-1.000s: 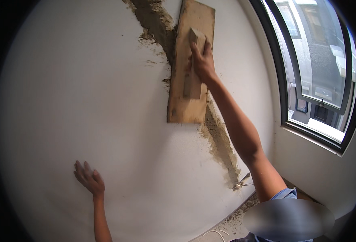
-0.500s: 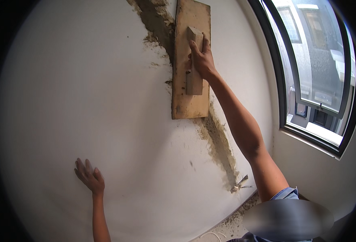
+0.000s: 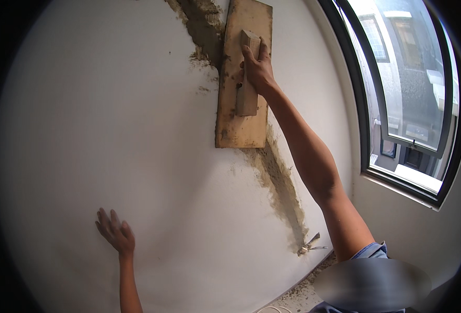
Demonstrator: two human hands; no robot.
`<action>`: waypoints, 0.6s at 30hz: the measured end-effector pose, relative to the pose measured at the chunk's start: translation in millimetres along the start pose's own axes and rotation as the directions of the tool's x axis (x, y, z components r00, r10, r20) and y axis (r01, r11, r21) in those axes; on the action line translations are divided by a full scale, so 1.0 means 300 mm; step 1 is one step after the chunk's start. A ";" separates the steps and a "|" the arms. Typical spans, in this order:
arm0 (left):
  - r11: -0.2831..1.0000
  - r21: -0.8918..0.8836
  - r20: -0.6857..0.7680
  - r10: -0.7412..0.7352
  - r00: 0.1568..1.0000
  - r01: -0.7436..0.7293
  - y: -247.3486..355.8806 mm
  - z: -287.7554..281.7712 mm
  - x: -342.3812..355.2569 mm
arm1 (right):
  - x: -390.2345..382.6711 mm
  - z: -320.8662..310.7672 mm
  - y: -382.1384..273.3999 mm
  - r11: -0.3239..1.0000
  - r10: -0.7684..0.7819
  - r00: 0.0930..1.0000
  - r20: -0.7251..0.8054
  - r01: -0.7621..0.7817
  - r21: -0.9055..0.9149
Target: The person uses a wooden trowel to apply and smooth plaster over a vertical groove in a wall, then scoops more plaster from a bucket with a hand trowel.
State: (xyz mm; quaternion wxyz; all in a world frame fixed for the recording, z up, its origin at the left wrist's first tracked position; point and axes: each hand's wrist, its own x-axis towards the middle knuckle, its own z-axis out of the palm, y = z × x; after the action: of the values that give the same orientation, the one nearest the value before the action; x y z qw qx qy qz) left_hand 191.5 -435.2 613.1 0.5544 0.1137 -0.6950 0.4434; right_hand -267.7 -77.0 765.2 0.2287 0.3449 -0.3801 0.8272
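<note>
A long, tan rectangle of a board, a plastering float (image 3: 241,133), lies over a strip of rough brown-grey mortar (image 3: 203,31) near the top of a smooth white wall (image 3: 110,130). The board looks like wood, with dark smears and spots along its edges. Its pale handle is a long, straight block (image 3: 247,101) in the middle of its back. The mortar runs in a slanting line. Above the float it is dark and looks wet, with ragged edges. Below the float it is grainy and more grey, and it gets thin near some loose wire ends (image 3: 308,248).

The right hand (image 3: 259,70) is wrapped around the block, with the thumb on its left side. That arm reaches up and to the left, a little bent at the elbow, out of a short blue cloth sleeve (image 3: 371,251). The left hand (image 3: 118,235) is low on the left, with its fingers pointing up and a bit spread. It seems to lie flat on the wall, but it is hard to be sure that it touches.

There are two hands, one float with one handle, one strip of mortar, and one window with a black frame (image 3: 367,135) at the right.
</note>
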 end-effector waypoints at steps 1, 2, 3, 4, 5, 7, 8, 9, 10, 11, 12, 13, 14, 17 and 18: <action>1.000 0.005 0.007 -0.007 1.000 0.007 -0.001 -0.010 0.006 | -0.023 0.003 -0.005 1.000 -0.004 1.000 -0.001 0.004 0.002; 1.000 0.011 0.014 -0.013 1.000 0.013 -0.001 -0.018 0.009 | -0.067 -0.008 0.014 1.000 -0.008 1.000 -0.004 0.008 -0.016; 1.000 0.006 0.014 -0.010 1.000 0.010 -0.002 -0.028 0.008 | -0.128 -0.036 0.049 0.999 -0.015 1.000 -0.008 0.015 -0.034; 1.000 0.000 0.007 -0.010 1.000 0.010 -0.001 -0.024 0.010 | -0.172 -0.057 0.078 0.998 -0.028 1.000 -0.012 0.027 -0.053; 1.000 -0.007 0.000 -0.008 1.000 0.008 0.000 -0.018 0.008 | -0.204 -0.070 0.094 0.999 0.016 1.000 -0.010 -0.016 -0.050; 1.000 0.010 0.018 -0.011 1.000 0.011 -0.011 -0.018 0.002 | -0.238 -0.069 0.110 0.994 0.104 0.995 -0.003 -0.104 -0.032; 1.000 0.019 0.030 -0.012 0.999 0.012 -0.017 -0.021 -0.005 | -0.212 -0.056 0.111 0.997 0.074 0.997 0.001 -0.074 -0.031; 1.000 0.005 0.023 -0.017 1.000 0.016 -0.008 -0.007 -0.006 | -0.141 -0.046 0.098 0.999 0.034 0.999 0.002 -0.034 -0.036; 1.000 -0.012 0.018 -0.018 1.000 0.018 0.004 0.009 -0.009 | -0.067 -0.040 0.087 0.999 -0.003 1.000 0.000 0.003 -0.044; 1.000 -0.024 0.019 -0.016 1.000 0.016 0.009 0.020 -0.013 | 0.001 -0.022 0.078 0.997 -0.024 1.000 -0.014 0.023 -0.078; 0.999 -0.027 0.020 -0.018 1.000 0.019 0.010 0.026 -0.016 | 0.045 -0.005 0.060 0.998 -0.016 1.000 -0.002 0.016 -0.058; 1.000 -0.022 0.017 -0.017 1.000 0.018 -0.004 0.002 -0.005 | 0.079 0.013 0.013 1.000 -0.011 1.000 0.010 0.011 -0.028; 1.000 -0.018 0.014 -0.017 1.000 0.017 -0.017 -0.020 0.006 | 0.094 0.025 -0.024 1.000 -0.006 1.000 0.021 0.006 0.000; 1.000 -0.027 -0.009 0.000 1.000 -0.001 0.003 0.010 0.015 | 0.050 -0.037 0.092 0.992 -0.090 0.996 0.012 0.090 -0.086; 1.000 -0.028 -0.006 0.003 1.000 -0.003 0.009 0.025 0.012 | 0.006 -0.070 0.135 0.982 -0.136 0.991 0.012 0.137 -0.130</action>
State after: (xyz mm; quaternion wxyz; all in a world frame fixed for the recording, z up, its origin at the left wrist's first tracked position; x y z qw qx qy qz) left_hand 183.4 -437.9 614.9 0.5571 0.1038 -0.6998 0.4349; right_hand -303.1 -85.0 737.5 0.3063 0.3558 -0.4090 0.7825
